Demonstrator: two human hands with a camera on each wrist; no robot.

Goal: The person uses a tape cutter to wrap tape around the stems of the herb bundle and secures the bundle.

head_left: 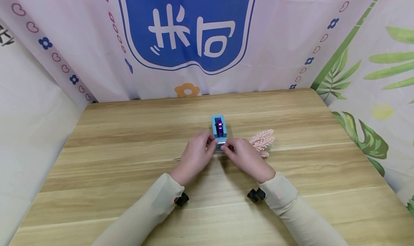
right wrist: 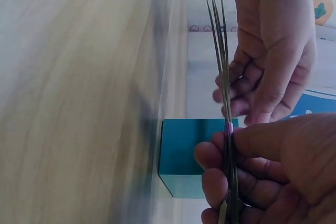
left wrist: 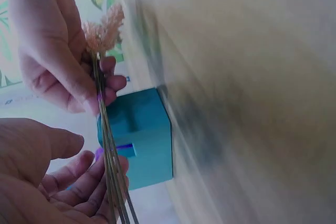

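Pink dried flowers (head_left: 262, 141) on a bundle of thin stems (right wrist: 219, 45) are held above the table. My right hand (head_left: 244, 156) pinches the stems below the flower heads, with the thumb beside a small purple band (right wrist: 229, 127) around them. Facing it, my left hand (head_left: 198, 154) has loosely bent fingers on the far side of the stems, which lie across them. In the left wrist view, its thumb stands apart from the fingers. Just beyond both hands sits a blue tape dispenser (head_left: 215, 125) with a purple tape roll (head_left: 220, 126) in it.
The wooden table (head_left: 129, 141) extends around the hands. A printed curtain (head_left: 97, 41) hangs at its far edge, with leaf-patterned cloth (head_left: 381, 95) along the right. Both sleeved wrists carry small black cameras (head_left: 256, 195).
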